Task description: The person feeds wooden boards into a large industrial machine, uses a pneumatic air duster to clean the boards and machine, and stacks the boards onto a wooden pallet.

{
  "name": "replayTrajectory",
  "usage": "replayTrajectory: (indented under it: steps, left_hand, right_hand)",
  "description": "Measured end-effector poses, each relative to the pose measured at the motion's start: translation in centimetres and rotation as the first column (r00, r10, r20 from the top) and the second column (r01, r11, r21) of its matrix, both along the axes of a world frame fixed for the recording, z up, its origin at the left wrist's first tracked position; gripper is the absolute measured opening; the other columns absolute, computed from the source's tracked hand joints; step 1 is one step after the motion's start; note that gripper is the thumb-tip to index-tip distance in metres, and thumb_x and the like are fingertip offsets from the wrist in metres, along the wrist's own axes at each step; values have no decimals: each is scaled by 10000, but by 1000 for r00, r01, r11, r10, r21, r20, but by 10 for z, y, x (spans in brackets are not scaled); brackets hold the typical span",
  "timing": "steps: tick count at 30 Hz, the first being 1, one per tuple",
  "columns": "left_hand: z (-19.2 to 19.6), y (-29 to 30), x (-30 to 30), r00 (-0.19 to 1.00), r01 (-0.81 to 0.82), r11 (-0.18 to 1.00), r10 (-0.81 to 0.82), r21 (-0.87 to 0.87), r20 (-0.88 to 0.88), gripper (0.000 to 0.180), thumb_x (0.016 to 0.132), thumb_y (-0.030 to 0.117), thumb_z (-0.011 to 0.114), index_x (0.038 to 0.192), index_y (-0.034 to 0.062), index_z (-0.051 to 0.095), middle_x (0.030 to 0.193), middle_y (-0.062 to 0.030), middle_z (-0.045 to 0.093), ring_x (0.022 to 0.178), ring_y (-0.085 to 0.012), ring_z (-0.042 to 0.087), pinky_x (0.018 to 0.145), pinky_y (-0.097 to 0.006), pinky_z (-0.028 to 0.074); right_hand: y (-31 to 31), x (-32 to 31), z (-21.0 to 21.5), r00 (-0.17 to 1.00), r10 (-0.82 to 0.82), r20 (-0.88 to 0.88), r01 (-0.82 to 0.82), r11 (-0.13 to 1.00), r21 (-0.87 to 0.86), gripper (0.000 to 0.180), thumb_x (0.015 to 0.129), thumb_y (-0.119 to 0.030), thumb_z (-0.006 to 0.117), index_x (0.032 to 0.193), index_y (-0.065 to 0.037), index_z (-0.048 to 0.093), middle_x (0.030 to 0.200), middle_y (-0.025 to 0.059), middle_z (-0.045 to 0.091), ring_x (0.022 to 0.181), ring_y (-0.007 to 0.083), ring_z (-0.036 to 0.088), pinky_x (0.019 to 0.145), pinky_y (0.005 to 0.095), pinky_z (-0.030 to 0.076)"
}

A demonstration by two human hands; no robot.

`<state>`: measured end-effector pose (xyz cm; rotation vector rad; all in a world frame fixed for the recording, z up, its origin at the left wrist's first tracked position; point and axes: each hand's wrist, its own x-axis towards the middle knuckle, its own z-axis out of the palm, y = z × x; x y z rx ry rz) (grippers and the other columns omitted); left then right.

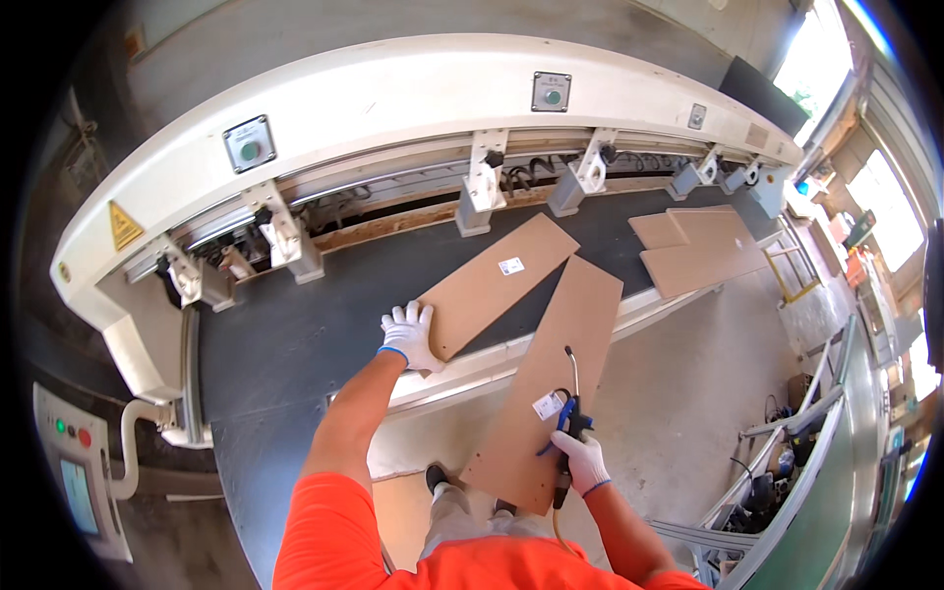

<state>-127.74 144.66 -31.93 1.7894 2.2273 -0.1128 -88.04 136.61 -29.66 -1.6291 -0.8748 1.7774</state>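
Observation:
My left hand [410, 335], in a white glove, lies against the left end of a brown board [492, 285] on the dark machine table [285, 344]. Its fingers are spread. A white label sticks to the board's upper face. In my gloved right hand [582, 462] is an air blow gun [570, 418] with blue parts and a thin bent metal nozzle pointing away from me. Behind the gun, a second labelled brown board [560, 344] slants from the table edge down toward my legs, partly covered by the gun and hand.
Several clamp-like brackets [482, 187] line the white machine beam [393, 98] behind the table. More brown boards [703, 256] overlap at the right, jutting past the table edge. A control panel [84, 472] stands at left. A metal frame [796, 462] with equipment is at right.

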Motion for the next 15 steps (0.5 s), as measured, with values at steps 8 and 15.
replayTrajectory:
  steps: [8,15]
  left_hand:
    - [7,-138,-61,963,-266,953,256,-142,-85,1316,515,569,872,1586,64,298,1608,-232,276,1422,-460,350,1144,-576,327]
    - [-8,-301,-43,843,-537,839,527,-91,-112,1332,534,635,870,1575,28,302,1577,-232,311,1423,-429,355,1156,-565,316]
  right_hand:
    - [3,-45,-29,943,328,-63,-325,944,52,214,861,-258,829,897,-73,728,745,-16,630,591,87,553,531,272,440]
    - [-31,-94,-62,800,599,-45,-599,801,17,230,856,-263,846,915,-71,734,751,-23,624,603,86,559,532,279,452]
